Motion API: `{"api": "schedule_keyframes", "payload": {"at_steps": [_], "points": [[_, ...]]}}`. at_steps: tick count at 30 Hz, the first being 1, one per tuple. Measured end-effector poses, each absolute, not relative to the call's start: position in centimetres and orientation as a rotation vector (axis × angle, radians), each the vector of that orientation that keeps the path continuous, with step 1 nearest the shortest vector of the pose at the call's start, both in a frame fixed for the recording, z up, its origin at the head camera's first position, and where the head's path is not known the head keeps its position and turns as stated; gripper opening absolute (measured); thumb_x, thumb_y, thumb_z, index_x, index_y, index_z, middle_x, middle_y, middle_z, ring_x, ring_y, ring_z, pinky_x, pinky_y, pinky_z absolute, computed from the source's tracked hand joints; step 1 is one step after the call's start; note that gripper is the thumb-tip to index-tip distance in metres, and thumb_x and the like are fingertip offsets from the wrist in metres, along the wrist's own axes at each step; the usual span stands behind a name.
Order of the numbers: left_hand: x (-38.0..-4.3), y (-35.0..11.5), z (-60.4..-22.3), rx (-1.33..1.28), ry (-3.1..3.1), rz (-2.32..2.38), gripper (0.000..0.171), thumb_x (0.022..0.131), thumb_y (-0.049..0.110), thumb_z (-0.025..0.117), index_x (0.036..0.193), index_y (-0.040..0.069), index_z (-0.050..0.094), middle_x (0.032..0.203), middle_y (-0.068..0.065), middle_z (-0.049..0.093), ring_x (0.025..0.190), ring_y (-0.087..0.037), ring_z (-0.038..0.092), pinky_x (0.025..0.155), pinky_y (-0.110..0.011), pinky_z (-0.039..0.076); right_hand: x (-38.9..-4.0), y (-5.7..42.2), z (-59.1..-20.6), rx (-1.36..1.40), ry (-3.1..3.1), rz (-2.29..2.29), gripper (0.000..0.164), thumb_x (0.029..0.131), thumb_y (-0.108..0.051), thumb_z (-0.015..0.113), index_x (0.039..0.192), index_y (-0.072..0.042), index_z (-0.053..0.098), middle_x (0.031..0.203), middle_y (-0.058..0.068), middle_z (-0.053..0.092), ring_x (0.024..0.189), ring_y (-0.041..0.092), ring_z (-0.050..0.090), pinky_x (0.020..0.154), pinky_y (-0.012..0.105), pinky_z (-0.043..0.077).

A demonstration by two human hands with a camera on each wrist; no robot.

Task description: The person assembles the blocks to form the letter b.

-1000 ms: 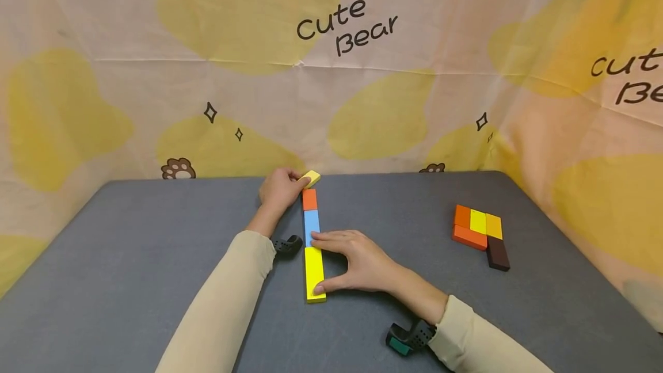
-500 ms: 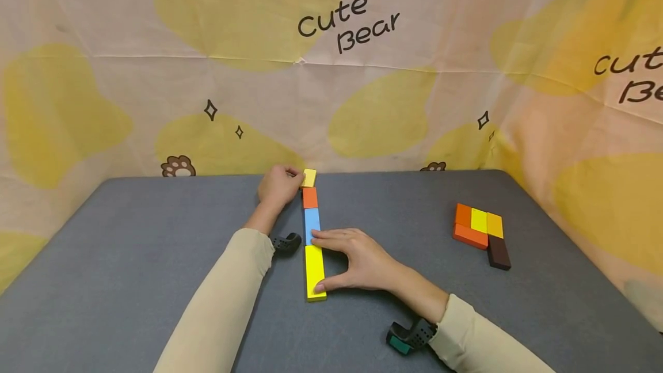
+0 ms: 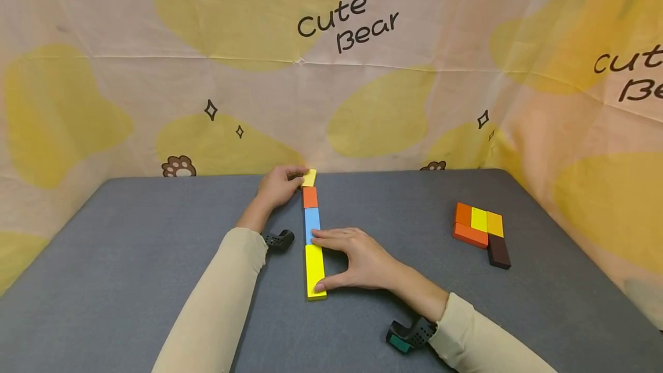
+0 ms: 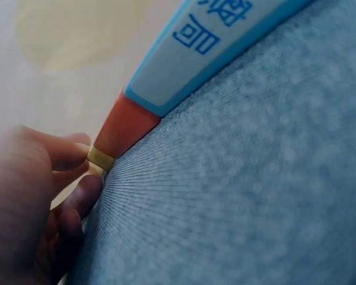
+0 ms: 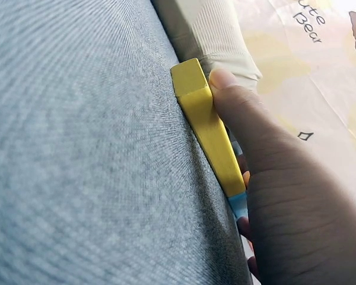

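Observation:
A row of blocks runs away from me along the middle of the table: a long yellow block (image 3: 313, 269), a blue block (image 3: 311, 220), an orange block (image 3: 309, 197) and a small pale yellow block (image 3: 309, 178) at the far end. My left hand (image 3: 278, 187) pinches the pale yellow block from its left side; the left wrist view shows finger and thumb on it, against the orange block (image 4: 123, 124). With straight fingers, my right hand (image 3: 359, 261) rests on the row, thumb on the yellow block's near end (image 5: 190, 80), fingertips by its join with the blue block.
A separate cluster at the right holds two orange blocks (image 3: 470, 235), a yellow block (image 3: 479, 221), an amber block (image 3: 495, 225) and a dark brown block (image 3: 499, 252). Behind the grey table (image 3: 129, 275) hangs a patterned cloth (image 3: 269, 102) along its far edge.
The pale yellow block has turned from slanted to nearly in line with the row, against the orange block. My left wrist has shifted slightly left; the right hand stays put.

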State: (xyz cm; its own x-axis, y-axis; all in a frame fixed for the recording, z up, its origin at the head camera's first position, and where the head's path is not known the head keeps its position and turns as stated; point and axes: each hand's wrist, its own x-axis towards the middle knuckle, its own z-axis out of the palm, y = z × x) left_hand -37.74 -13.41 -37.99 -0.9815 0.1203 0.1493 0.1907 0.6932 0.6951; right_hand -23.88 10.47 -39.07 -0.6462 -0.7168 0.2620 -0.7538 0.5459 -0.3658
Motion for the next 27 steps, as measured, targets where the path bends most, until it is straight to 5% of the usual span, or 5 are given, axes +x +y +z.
{"api": "schedule_keyframes", "payload": {"at_steps": [27], "points": [[-37.43,-13.44,-37.84,-0.383,-2.829,-1.092,0.032,0.102,0.026,0.057,0.131,0.022,0.070,0.151,-0.002,0.056,0.143,-0.030,0.048,0.116,-0.056,0.037,-23.92,10.51,-38.98,1.290,-2.690,0.703,0.081,0.076,-0.056,0.083,0.144,-0.019,0.058,0.153,-0.008,0.053,0.140,0.015,0.052,0.113,0.047,0.043]]}}
